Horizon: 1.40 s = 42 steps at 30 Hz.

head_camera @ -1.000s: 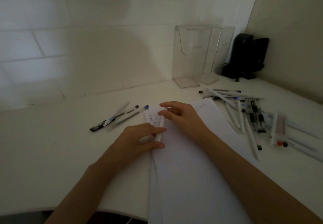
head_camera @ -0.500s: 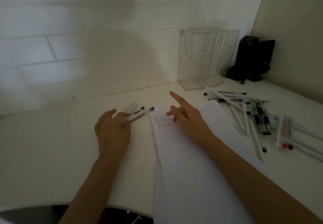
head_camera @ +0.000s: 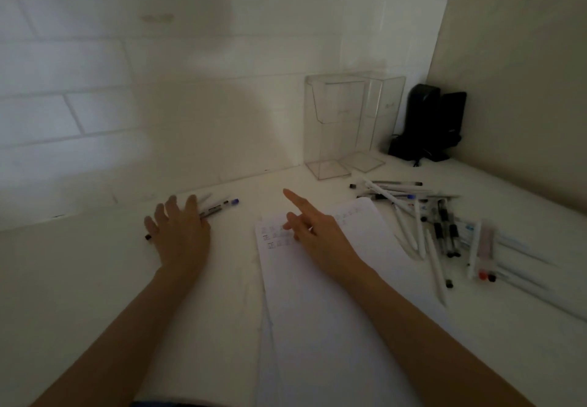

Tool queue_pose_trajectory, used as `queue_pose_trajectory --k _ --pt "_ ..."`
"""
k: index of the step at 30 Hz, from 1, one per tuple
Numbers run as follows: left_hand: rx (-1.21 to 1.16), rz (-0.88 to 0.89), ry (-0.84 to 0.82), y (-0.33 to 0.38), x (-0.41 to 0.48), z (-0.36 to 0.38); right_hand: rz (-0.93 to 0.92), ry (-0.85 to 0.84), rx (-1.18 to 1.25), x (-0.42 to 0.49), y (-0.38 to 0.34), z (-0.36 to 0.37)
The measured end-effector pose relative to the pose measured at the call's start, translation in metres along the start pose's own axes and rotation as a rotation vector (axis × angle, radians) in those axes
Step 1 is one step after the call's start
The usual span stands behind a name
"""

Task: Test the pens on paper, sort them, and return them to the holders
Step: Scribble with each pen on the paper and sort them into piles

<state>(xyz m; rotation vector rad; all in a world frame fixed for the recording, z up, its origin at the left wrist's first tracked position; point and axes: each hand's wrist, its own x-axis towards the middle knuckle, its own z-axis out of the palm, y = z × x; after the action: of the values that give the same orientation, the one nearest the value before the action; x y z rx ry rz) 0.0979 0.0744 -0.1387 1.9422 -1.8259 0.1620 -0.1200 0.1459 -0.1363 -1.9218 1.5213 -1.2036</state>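
Observation:
My left hand [head_camera: 179,235] lies flat with spread fingers over a small group of pens [head_camera: 219,207] left of the paper; a blue-capped tip pokes out to its right and a black end shows at its left. My right hand [head_camera: 314,232] hovers over the top of the white paper sheet [head_camera: 333,311], index finger stretched forward, other fingers loosely curled, holding nothing. Small pen test marks [head_camera: 273,238] sit at the paper's top left. A pile of several pens [head_camera: 422,222] lies to the right. Two clear acrylic holders [head_camera: 336,127] stand at the back.
A black device [head_camera: 428,124] with a cable sits in the back right corner. A white brick wall runs behind the white desk [head_camera: 79,279]. Loose pens with red and black ends [head_camera: 486,276] lie at the far right.
My left hand left the pen it held at the paper, moved left onto the small pen group and flattened there. My right hand let go and extended its index finger.

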Motion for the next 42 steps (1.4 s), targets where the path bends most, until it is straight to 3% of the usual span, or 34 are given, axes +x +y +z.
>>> queue_pose_trajectory --k 4,6,8,13,16,20,25,29,34,37,40,42 --pt "-0.105 0.372 0.001 0.037 -0.035 -0.012 0.009 0.110 0.057 -0.001 -0.004 -0.004" --pt "-0.174 0.470 -0.155 0.061 -0.061 -0.019 0.061 0.194 0.054 -0.003 -0.009 -0.014" --pt "-0.205 0.491 -0.250 0.075 -0.081 -0.018 0.140 0.270 -0.043 -0.008 -0.011 -0.033" --pt "-0.237 0.478 -0.319 0.080 -0.096 -0.007 0.375 0.345 -0.650 -0.043 0.012 -0.093" --pt "-0.251 0.485 -0.298 0.080 -0.099 -0.008 0.506 0.422 -0.866 -0.057 0.031 -0.117" --pt "-0.249 0.483 -0.316 0.080 -0.100 -0.008 0.675 0.312 -0.937 -0.055 0.039 -0.129" --pt "-0.275 0.475 -0.310 0.078 -0.099 -0.006 0.736 0.346 -0.873 -0.044 0.037 -0.132" --pt "-0.362 0.460 -0.292 0.078 -0.099 -0.010 0.597 0.424 -0.531 -0.044 0.022 -0.132" --pt "-0.558 0.396 -0.233 0.073 -0.093 -0.013 0.404 0.184 -0.343 -0.043 -0.003 -0.111" --pt "-0.598 0.359 -0.258 0.074 -0.092 -0.016 0.335 0.143 -0.492 -0.042 -0.001 -0.092" --pt "-0.565 0.379 -0.265 0.073 -0.094 -0.013 0.306 0.201 -0.789 -0.042 0.002 -0.077" --pt "-0.554 0.391 -0.263 0.071 -0.094 -0.009 0.254 0.288 -0.860 -0.042 0.007 -0.070"
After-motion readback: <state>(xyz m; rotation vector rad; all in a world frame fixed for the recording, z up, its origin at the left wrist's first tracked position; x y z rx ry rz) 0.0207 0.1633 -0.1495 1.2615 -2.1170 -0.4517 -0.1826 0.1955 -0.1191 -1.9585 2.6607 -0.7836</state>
